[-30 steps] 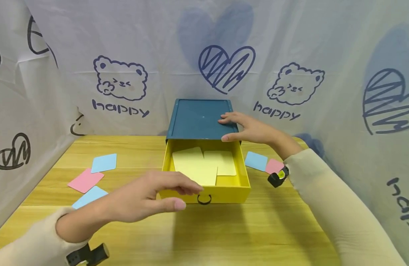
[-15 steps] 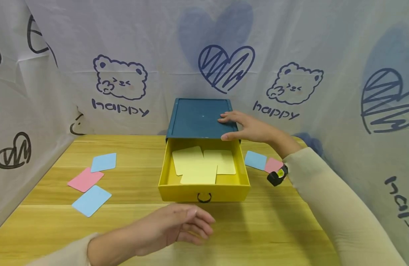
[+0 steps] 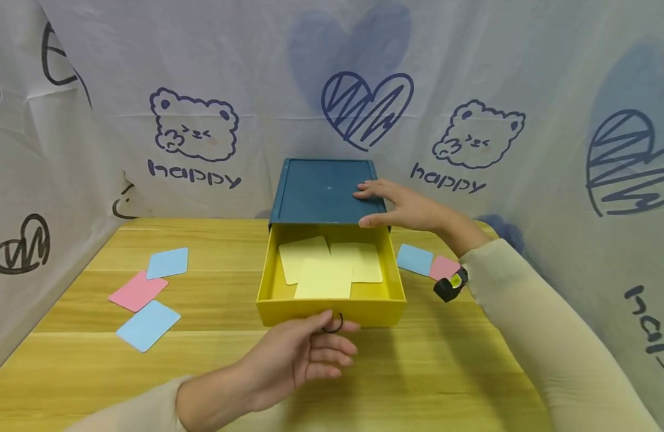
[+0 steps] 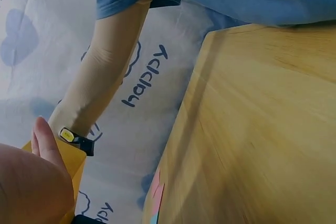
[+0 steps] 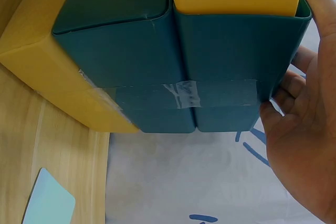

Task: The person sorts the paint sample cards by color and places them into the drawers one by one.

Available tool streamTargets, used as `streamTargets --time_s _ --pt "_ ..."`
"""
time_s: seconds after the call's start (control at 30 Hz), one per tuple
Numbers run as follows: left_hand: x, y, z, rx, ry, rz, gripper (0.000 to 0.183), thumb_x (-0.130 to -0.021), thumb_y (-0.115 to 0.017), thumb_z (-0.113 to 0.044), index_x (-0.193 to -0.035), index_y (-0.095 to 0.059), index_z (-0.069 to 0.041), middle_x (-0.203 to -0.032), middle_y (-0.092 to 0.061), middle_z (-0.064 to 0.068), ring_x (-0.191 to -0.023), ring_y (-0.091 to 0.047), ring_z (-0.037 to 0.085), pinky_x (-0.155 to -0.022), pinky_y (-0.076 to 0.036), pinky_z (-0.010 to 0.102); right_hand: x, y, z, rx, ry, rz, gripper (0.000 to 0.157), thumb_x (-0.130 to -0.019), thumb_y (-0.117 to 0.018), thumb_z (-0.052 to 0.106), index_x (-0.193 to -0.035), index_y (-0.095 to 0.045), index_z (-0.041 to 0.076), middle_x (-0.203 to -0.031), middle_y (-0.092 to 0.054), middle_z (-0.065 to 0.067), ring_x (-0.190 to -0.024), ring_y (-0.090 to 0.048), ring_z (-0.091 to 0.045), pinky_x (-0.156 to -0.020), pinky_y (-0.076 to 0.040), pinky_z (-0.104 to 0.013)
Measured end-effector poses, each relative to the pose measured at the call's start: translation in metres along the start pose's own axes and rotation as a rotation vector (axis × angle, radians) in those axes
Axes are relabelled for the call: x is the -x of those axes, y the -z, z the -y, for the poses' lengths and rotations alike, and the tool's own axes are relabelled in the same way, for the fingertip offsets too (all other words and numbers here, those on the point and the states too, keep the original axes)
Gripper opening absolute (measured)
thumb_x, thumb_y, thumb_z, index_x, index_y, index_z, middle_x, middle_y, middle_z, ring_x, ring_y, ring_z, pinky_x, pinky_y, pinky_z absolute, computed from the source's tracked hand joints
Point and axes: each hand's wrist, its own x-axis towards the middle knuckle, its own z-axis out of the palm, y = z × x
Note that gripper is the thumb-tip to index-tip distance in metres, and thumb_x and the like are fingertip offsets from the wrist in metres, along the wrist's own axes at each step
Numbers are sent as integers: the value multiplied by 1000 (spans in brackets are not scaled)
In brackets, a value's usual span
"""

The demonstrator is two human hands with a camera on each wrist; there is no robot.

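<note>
A yellow drawer [image 3: 264, 276] stands pulled out of a dark teal cabinet [image 3: 321, 198]. Pale yellow cards [image 3: 323, 279] lie overlapping inside it. At the drawer front, my left hand [image 3: 294, 354] has its thumb and index finger around the black ring handle [image 3: 340, 324], the other fingers loosely spread below. The left wrist view shows fingertips [image 4: 47, 142] against the yellow front. My right hand [image 3: 402, 204] rests on the cabinet's top right edge, fingers extended on the top. In the right wrist view, its palm [image 5: 310, 129] is beside the teal units [image 5: 226, 51], which clear tape joins.
Blue [image 3: 148, 326] and pink [image 3: 138, 291] cards lie left of the cabinet on the wooden table [image 3: 218, 372]. Another blue card [image 3: 415, 259] and pink card [image 3: 443, 267] lie to its right, near my right sleeve. A printed white curtain [image 3: 278, 108] hangs behind.
My left hand has dropped from over the drawer front, then risen to the ring handle from below. My right hand and the drawer stay in place.
</note>
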Motion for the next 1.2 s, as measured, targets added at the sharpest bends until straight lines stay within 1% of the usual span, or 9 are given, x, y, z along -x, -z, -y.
streamTargets --time_s 0.13,0.23,0.33,0.5,0.67,0.77,0.93,1.2 --pt "0 0 3 -68 -7 -16 45 -102 -52 -30 -131 -55 4 -100 -69 6 -89 -68 13 -77 -56 26 0 0 1 -5 -1 2 70 -88 -69 49 -147 -46 19 -159 -24 1 -147 -13 -22 -116 -16 -54" --pt "-1 1 4 -114 -13 -18 43 -102 -52 -29 -131 -55 3 -101 -68 6 -89 -67 13 -76 -56 25 0 0 1 -13 -5 5 70 -88 -69 49 -147 -46 19 -159 -23 1 -148 -13 -22 -116 -15 -54" --pt "-3 2 2 -130 -14 -24 43 -103 -51 -29 -133 -54 2 -100 -68 6 -88 -66 12 -75 -56 24 0 1 2 -12 -13 6 71 -88 -69 50 -147 -46 19 -159 -23 1 -148 -12 -23 -116 -15 -54" --pt "-10 7 -6 -120 -36 -42 43 -103 -51 -28 -135 -54 1 -100 -69 5 -86 -67 11 -75 -56 24 0 2 3 7 -25 7 72 -87 -69 51 -147 -46 20 -159 -23 1 -147 -13 -23 -116 -15 -53" --pt "-19 13 -11 -110 -67 -34 45 -103 -51 -29 -136 -53 1 -99 -70 4 -87 -67 11 -76 -56 24 -1 2 2 48 -15 5 72 -88 -67 53 -147 -46 19 -159 -25 0 -147 -15 -23 -117 -16 -52" --pt "-27 17 -14 -101 -91 -32 46 -103 -51 -29 -137 -51 2 -98 -70 3 -87 -67 11 -77 -56 24 0 3 2 67 -9 2 72 -88 -66 54 -147 -47 18 -159 -26 0 -147 -16 -23 -117 -16 -51" --pt "-40 21 -19 -97 -137 -47 47 -104 -50 -28 -139 -49 4 -99 -70 3 -87 -67 11 -78 -56 24 1 3 3 79 -13 0 71 -88 -66 55 -147 -47 19 -158 -27 1 -147 -17 -23 -116 -17 -51" --pt "-59 27 -28 -55 -189 -85 41 -105 -46 -23 -137 -51 3 -100 -70 4 -86 -68 11 -77 -56 22 -1 6 6 107 -30 1 74 -84 -69 58 -145 -50 21 -157 -31 3 -145 -23 -21 -117 -19 -49"
